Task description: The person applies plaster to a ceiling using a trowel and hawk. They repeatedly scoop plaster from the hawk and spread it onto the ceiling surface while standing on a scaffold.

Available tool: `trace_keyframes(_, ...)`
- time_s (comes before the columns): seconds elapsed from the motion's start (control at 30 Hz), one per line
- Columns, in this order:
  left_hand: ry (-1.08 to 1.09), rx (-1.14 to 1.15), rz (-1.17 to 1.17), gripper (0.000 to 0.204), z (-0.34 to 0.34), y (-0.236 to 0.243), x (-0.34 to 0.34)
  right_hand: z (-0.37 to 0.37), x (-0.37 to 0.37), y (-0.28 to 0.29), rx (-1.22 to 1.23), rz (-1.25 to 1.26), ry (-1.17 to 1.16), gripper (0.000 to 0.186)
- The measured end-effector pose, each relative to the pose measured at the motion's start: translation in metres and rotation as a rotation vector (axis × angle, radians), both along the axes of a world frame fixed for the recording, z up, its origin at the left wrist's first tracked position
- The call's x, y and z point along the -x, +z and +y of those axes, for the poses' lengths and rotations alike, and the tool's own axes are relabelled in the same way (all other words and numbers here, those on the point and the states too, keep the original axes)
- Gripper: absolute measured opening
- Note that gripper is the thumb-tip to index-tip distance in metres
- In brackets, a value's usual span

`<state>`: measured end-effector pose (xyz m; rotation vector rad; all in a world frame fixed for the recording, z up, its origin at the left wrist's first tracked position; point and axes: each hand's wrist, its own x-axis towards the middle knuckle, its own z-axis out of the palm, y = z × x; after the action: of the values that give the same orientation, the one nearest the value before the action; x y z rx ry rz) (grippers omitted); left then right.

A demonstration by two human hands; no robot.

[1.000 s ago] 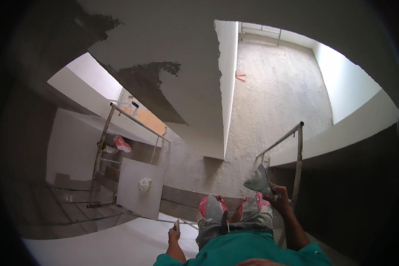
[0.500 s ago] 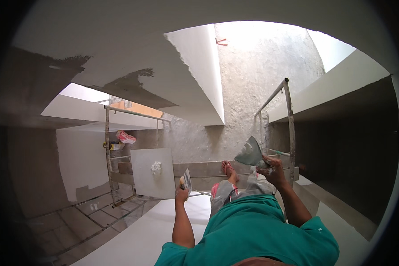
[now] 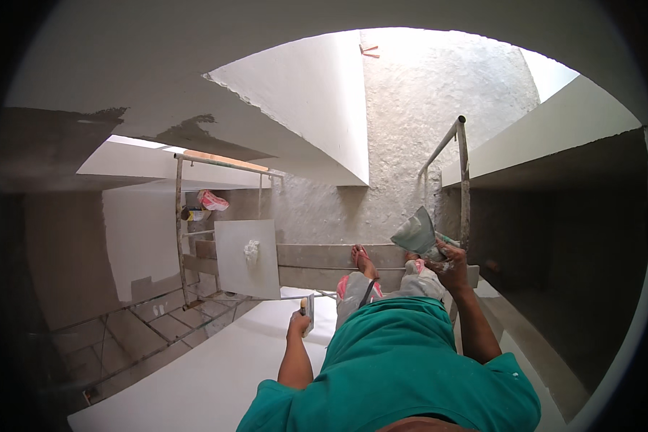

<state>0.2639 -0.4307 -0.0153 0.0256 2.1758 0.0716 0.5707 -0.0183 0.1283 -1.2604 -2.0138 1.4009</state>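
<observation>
My left hand (image 3: pixel 298 325) is closed round the pale handle of a plastering trowel (image 3: pixel 310 315), its flat blade turned almost edge-on. In my right hand (image 3: pixel 451 268) is a wide putty knife (image 3: pixel 415 230), its broad blade pointing up and left with whitish smears on it. A square white board (image 3: pixel 229 270) lies beyond my left hand, resting on the scaffold. On that board sits a small lump of white putty (image 3: pixel 251 250). Neither tool touches the board.
I stand on scaffold planks (image 3: pixel 309 255) between a left metal frame (image 3: pixel 180 237) and a right metal frame (image 3: pixel 463 173). The partly coated ceiling (image 3: pixel 158 86) is close overhead. A red-and-white bag (image 3: pixel 212 200) lies beyond the left frame; floor tiles (image 3: pixel 133 338) show far below.
My view and body have shifted slightly. The left trowel has turned more upright and moved a little lower. The putty knife has moved slightly right. Both tools stay held.
</observation>
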Motion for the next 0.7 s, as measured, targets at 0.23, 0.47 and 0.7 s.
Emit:
trace_keyframes(0.23, 0.012, -0.292, 0.091, 0.042, 0.066, -0.004, -0.013, 0.022, -0.032, -0.001, -0.055, 0.038, 0.010, 0.054)
trace_keyframes(0.47, 0.043, -0.452, 0.151, 0.039, 0.100, 0.007, -0.048, 0.033, -0.050, -0.014, -0.015, 0.050, 0.057, 0.056)
trace_keyframes(0.7, 0.716, -0.910, 0.029, 0.020, 0.101, 0.031, -0.073, 0.044, -0.045, -0.006, -0.122, 0.039, 0.220, 0.049)
